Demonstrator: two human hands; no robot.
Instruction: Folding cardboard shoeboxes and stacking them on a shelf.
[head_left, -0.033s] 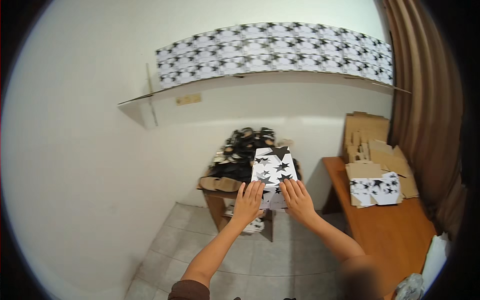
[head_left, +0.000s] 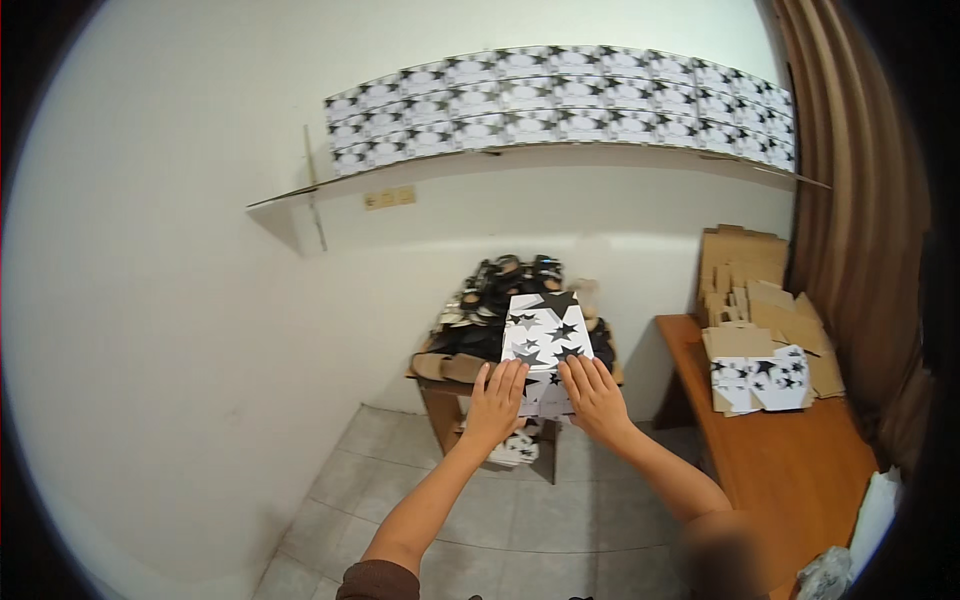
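Observation:
A white shoebox-like carton printed with black and grey stars is held up in front of me, its lid closed. My left hand grips its near left corner, fingers lying over the top edge. On the near right corner my right hand has the same kind of hold; both thumbs are hidden from view. Behind the carton, and partly covered by it, a heap of black and tan sandals lies on a small wooden table.
Rows of matching star-printed boxes fill a wall shelf above. To the right, flattened brown cardboard and star-printed sheets lie on a wooden desk. More star-printed pieces sit under the small table. A brown curtain hangs at right.
The room has shifted slightly to the right in view. The carton and both hands keep nearly the same place and hold.

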